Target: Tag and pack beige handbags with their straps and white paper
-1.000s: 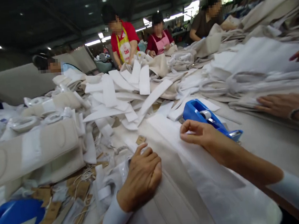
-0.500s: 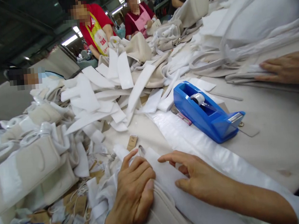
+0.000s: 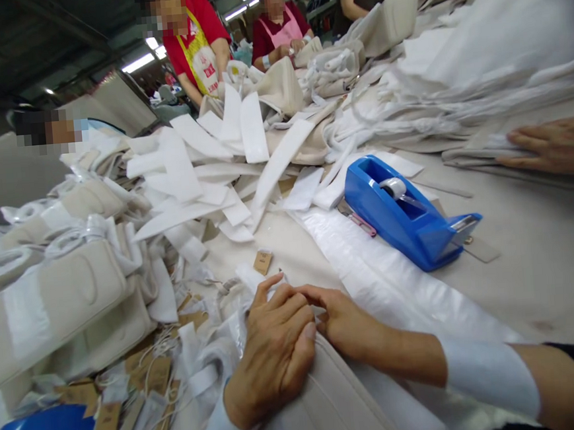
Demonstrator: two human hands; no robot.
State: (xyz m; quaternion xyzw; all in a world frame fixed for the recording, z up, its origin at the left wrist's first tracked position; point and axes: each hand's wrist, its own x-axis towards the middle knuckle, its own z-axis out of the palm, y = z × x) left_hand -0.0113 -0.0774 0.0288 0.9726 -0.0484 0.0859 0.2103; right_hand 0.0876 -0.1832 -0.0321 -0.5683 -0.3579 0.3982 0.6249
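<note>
A beige, seamed bag lies in front of me, tilted away. My left hand is closed over its far end, the index finger sticking up a little. My right hand meets it from the right, fingers curled against the bag's end and fingertips partly hidden behind my left hand. Beside the bag, under my right forearm, runs a white padding sheet. A small brown tag lies just beyond my hands.
A blue tape dispenser stands to the right by a long white plastic sleeve. White foam strips are heaped ahead; wrapped beige bags pile up left. Another person's hand rests at right. Co-workers stand across the table.
My right hand has moved left to the bag's end, its spread fingers now curled in beside my left hand. The view has shifted slightly. Another hand has appeared at the top right.
</note>
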